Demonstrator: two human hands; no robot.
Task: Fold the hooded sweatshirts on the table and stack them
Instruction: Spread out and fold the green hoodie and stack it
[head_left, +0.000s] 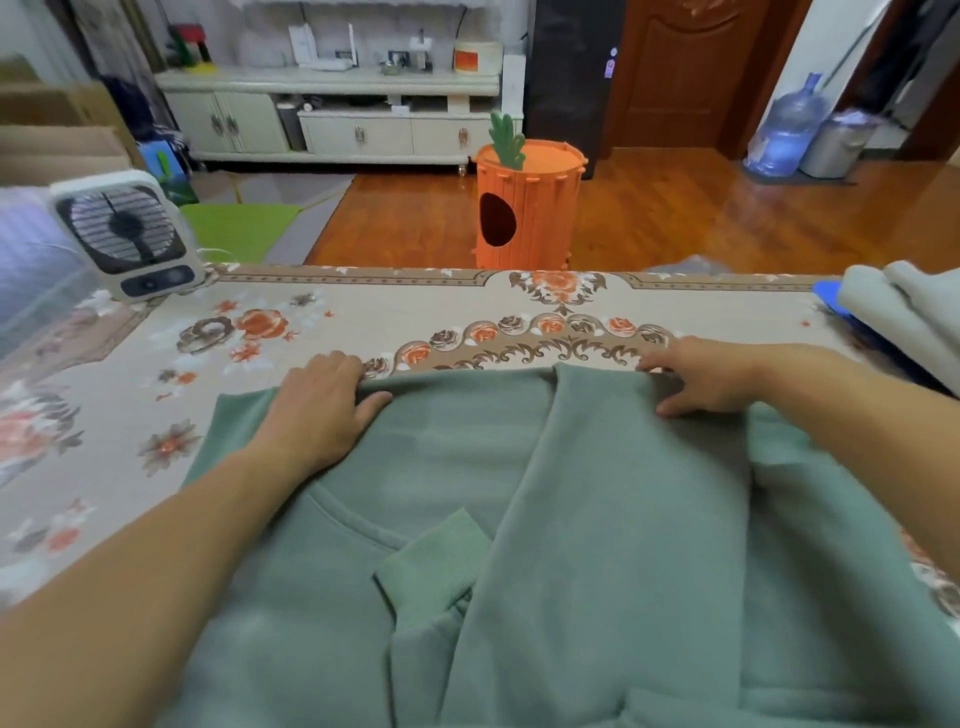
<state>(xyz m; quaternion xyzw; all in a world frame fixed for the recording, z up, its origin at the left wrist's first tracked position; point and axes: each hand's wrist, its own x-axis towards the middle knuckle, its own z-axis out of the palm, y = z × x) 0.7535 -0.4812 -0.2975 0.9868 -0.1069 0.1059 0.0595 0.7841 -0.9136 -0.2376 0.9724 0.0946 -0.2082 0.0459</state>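
One green hooded sweatshirt (597, 519) lies spread on the floral tabletop (311, 322), sleeves crossed inward. Left hand (317, 410) and right hand (711, 379) pinch its far edge, fingers curled over the fabric. Risk: uneven pull w/ two hands could skew the fold (sleeves may slip). One folded grey stack (904, 312) far right.
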